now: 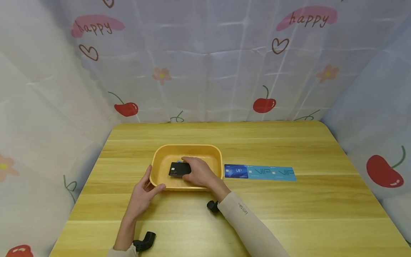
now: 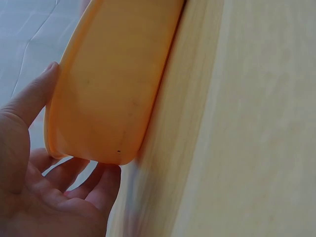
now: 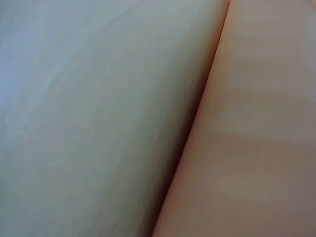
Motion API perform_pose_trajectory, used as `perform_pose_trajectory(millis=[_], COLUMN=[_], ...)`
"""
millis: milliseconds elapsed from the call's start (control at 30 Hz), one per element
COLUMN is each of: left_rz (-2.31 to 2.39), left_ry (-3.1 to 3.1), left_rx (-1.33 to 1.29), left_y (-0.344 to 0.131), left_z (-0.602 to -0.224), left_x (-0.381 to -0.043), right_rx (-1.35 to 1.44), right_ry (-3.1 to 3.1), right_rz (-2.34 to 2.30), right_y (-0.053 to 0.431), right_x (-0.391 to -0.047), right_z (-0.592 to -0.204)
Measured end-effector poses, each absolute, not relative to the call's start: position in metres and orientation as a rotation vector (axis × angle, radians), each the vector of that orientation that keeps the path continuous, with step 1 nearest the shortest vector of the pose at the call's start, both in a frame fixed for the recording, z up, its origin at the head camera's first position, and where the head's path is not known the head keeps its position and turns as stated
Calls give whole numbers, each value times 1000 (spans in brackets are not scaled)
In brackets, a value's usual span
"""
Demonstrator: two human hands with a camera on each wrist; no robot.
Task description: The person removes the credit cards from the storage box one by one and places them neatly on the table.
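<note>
Pinching a black rectangular plastic card inside the yellow rounded plastic tray, the right hand's grip seems to be picking cards out. The left hand holds the tray's near-left corner; the next move likely calls for lifting the card over the rim.

"What does the black card look like?"
"Face up, pale chip at left, 'VIP' lettering beneath; within the container's rim. Whether it touches the floor inside is unclear."
"And that container?"
"Orange-yellow, rounded corners, standing upright on the wooden table."
</note>
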State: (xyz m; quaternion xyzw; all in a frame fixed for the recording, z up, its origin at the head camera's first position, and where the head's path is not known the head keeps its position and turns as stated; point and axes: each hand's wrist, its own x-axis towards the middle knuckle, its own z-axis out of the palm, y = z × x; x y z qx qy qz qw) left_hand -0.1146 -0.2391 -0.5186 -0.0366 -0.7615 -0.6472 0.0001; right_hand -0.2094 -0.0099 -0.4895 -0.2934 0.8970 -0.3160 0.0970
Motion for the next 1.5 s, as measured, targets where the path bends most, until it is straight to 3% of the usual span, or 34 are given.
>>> perform_pose_trajectory(millis=[700, 1500], left_rz=[-2009, -2020], left_ry=[-2429, -2406], left_rx=[-90, -106], left_y=[-239, -240], left_z=[-516, -516], left_x=[-115, -114], right_rx=[-951, -973], right_ry=[2669, 2751], right_rz=[-1097, -1183], right_y=[9, 72], right_x=[-195, -159], right_z=[-469, -440])
